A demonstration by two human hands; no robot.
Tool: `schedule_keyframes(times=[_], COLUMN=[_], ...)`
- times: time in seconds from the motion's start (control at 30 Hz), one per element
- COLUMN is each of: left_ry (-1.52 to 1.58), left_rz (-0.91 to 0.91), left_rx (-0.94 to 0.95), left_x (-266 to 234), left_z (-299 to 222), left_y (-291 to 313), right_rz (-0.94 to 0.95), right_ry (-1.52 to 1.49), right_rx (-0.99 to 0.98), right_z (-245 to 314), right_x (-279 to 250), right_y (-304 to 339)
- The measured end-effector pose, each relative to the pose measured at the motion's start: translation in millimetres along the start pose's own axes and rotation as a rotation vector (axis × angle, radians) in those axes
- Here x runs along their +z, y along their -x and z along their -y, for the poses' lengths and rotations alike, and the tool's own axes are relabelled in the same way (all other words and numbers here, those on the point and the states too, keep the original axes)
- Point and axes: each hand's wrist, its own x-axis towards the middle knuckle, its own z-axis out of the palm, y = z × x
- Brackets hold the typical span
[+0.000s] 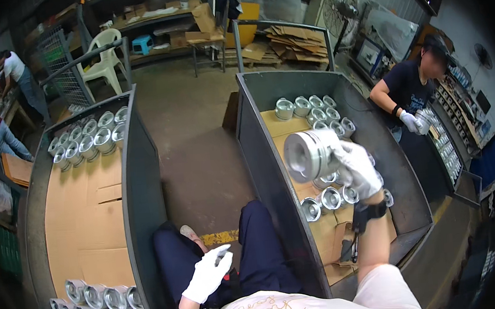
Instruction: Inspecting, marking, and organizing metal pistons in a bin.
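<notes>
My right hand (356, 168), in a white glove, grips a shiny metal piston (308, 155) and holds it up over the right grey metal bin (265, 159). Several more pistons (314, 113) stand on cardboard at that bin's far end, and others (322, 200) sit just below my hand. My left hand (209, 274), also gloved, hovers empty with fingers apart above my lap, next to the left grey bin (141, 181). That bin holds pistons at its far end (90, 139) and near end (99, 306).
A concrete aisle (193, 136) runs between the two bins. A person in a dark shirt (413, 93) handles parts at racks on the right. Two other people (9, 87) work at the far left. A white plastic chair (103, 58), shelves and cardboard stand behind.
</notes>
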Motion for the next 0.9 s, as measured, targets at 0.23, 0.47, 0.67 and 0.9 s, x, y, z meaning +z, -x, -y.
schedule_keyframes(times=[0.23,0.47,0.67,0.9], left_ry=[0.806,1.476,1.262,0.276], left_rz=[0.141,0.226,0.001,-0.015], left_rx=[0.002,-0.05,-0.418,0.172], left_x=[-6,-11,-22,3], left_z=[-16,17,16,58], left_y=[2,-21,-5,-5], right_rz=[0.102,0.551,0.829,0.869], right_ry=[-0.898,-0.027,-0.077,-0.123], right_rx=[0.217,0.28,0.304,0.369], right_z=[-109,-55,-61,-80], right_x=[108,157,172,178], right_y=[67,86,81,89])
